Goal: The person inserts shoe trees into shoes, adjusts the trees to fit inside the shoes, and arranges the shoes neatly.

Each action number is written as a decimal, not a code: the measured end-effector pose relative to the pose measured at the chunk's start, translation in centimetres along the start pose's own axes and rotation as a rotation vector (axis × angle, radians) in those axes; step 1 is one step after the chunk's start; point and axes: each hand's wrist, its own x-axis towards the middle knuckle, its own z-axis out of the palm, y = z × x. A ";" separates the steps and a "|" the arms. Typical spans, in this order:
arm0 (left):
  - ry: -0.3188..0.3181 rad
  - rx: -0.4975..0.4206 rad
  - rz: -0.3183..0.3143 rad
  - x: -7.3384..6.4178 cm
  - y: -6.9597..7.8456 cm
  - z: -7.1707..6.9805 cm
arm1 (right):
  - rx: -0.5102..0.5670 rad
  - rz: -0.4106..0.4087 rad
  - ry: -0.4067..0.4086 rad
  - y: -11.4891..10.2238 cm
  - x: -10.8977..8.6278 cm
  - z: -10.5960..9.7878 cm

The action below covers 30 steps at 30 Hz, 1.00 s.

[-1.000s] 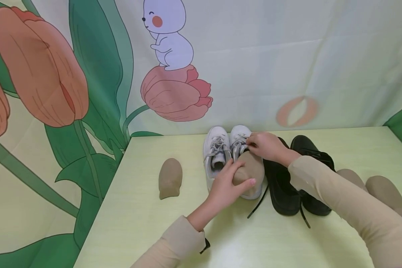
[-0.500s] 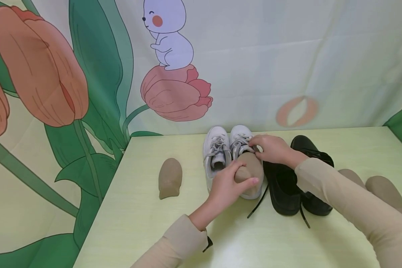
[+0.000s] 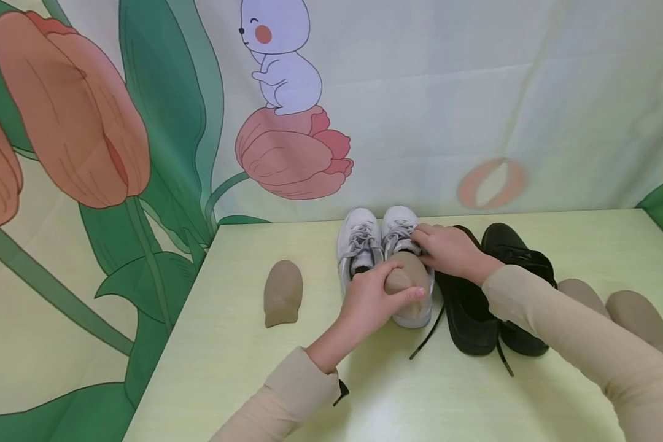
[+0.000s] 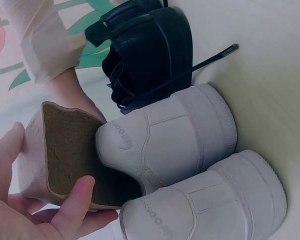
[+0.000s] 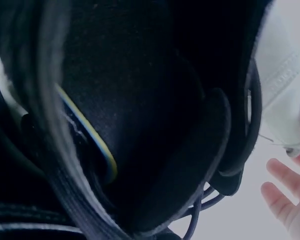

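Observation:
Two white lace-up sneakers stand side by side near the back of the table. My left hand (image 3: pixel 367 301) holds a tan moulded-pulp shoe insert (image 3: pixel 407 273), thumb and fingers spread round its hollow rear end. The insert's rounded front points into the opening of the right white sneaker (image 3: pixel 400 216); in the left wrist view its open end rises above that shoe's heel. My right hand (image 3: pixel 450 248) pinches the right edge of the same sneaker's opening, close to the laces. The left white sneaker (image 3: pixel 358 223) touches its neighbour. Black leather fills most of the right wrist view.
Right of the sneakers stand two black lace-up shoes (image 3: pixel 474 337), their loose laces trailing on the table (image 3: pixel 221 380). One tan insert (image 3: pixel 283 291) lies at the left. Two more lie at the far right, partly behind my right sleeve (image 3: pixel 563 319). A printed curtain hangs behind.
My right hand has shifted slightly from over the laces to the right edge of the sneaker's opening. My left hand keeps its grip on the insert, almost in place.

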 end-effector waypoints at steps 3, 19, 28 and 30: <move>-0.010 0.011 0.005 -0.1 0.0 -0.1 | -0.041 0.001 0.019 -0.3 -0.1 0.2; -0.022 0.024 0.016 -0.3 -0.2 0.2 | 0.191 0.100 -0.011 -1.4 0.2 -0.6; -0.013 0.052 0.026 0.6 -0.2 1.1 | 0.143 0.164 -0.058 -1.5 0.6 -0.8; -0.012 0.055 0.026 0.7 -0.1 1.1 | 0.134 0.174 -0.074 -1.4 0.6 -1.0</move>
